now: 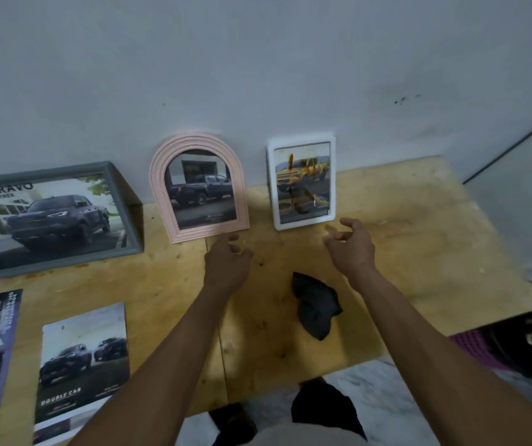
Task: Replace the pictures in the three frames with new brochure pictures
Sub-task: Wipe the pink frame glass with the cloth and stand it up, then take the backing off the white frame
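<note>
Three frames [198, 188] against wall, hands outstretched before them, left [226, 262] and right [351, 246] loosely open, empty

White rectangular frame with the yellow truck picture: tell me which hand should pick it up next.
Right. The right hand hovers open just below the white rectangular frame, fingers pointing toward its lower edge. The left hand sits by the pink arched frame, farther away.

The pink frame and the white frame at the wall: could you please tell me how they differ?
The pink frame is arched at the top with ridged edging; the white frame is a plain rounded rectangle. The pink frame shows a dark pickup; the white frame shows a yellow one. The pink frame looks wider. Both stand upright on the wooden table against the wall, each holding a truck picture.
</note>
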Demonstrator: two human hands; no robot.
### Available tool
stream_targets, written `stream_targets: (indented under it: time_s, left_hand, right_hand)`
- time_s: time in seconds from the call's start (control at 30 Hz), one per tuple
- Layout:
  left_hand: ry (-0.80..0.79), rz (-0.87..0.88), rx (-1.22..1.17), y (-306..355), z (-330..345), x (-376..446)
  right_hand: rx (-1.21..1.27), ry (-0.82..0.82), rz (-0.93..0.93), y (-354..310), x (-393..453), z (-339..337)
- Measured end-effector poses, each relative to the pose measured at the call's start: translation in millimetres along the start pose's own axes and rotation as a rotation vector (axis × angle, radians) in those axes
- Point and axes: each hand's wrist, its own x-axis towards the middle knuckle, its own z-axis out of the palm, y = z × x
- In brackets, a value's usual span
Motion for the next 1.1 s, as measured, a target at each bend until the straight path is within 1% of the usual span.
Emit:
stream_targets:
  time_s: [0.13, 0.33, 0.5, 0.6, 0.8, 0.93, 1.0, 1.1]
  left_hand:
    - [0.018, 0.035, 0.016, 33, 29, 29]
    - [0.061, -0.061, -0.027, 74, 77, 78]
    - [0.093, -0.135, -0.017, 86, 101, 114]
    - [0.118, -0.151, -0.033, 85, 107, 127]
    - [0.168, -0.136, 0.01, 89, 112, 121]
    - [0.182, -0.099, 0.028, 92, 110, 99]
    - [0.195, -0.089, -0.027, 95, 106, 82]
    - [0.206, -0.075, -0.162, 95, 93, 51]
  right_hand:
    - [-0.045, -0.009, -0.049, 3, 44, -18]
    - [-0.055, -0.128, -0.069, 1, 122, -27]
    - [-0.092, -0.244, -0.126, -13, 168, -15]
    - [-0.104, -0.276, -0.156, -18, 182, -5]
    - [-0.106, -0.261, -0.172, -13, 183, -1]
    - [-0.079, -0.207, -0.193, -9, 166, -11]
    - [-0.042, -0.187, -0.19, -7, 152, -17]
    - [0.046, -0.213, -0.175, -7, 124, -24]
